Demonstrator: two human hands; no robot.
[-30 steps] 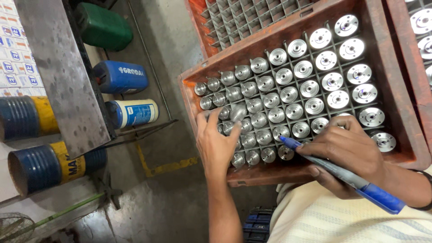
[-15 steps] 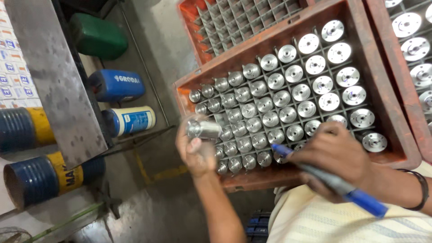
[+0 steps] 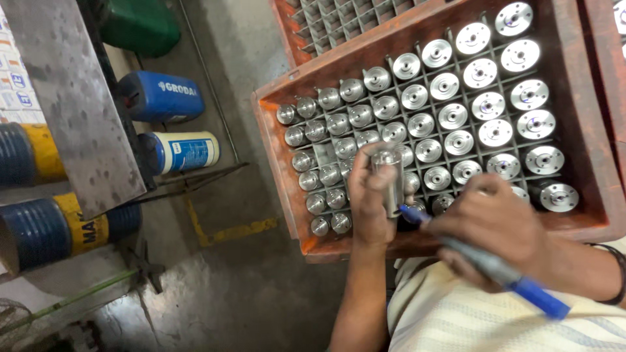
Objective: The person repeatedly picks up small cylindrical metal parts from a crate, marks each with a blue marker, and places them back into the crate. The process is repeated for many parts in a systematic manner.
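Above the orange plastic grid crate (image 3: pixel 280 130), my left hand (image 3: pixel 370 199) is closed round one shiny steel cylinder (image 3: pixel 390 182), lifted clear. My right hand (image 3: pixel 486 228) grips a blue marker pen (image 3: pixel 495 270), tip touching it. Marking looks barely started; most cylinders (image 3: pixel 450 120) sit slotted beyond.

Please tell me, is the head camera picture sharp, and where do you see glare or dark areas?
In the head view, the steel cylinders in the orange crate glare brightly on their flat tops; the left hand with its metal cylinder is fairly sharp; the right hand and blue marker look slightly soft; the floor at lower left is dim.
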